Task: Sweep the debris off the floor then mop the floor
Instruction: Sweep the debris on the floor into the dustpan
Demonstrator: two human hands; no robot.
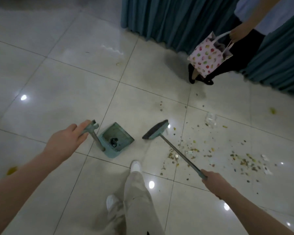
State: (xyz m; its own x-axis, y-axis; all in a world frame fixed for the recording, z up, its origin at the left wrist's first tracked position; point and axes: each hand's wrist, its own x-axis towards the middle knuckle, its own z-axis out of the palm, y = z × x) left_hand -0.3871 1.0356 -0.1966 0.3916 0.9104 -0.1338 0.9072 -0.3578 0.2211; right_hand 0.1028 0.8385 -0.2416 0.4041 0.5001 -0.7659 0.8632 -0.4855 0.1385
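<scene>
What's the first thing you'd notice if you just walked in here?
Probably the crumbs and scraps scattered over the white tiles on the right. Then the broom in the right hand and the teal dustpan steadied by the left hand. Farther back, someone holds a spotted pink bag by the blue curtain.
</scene>
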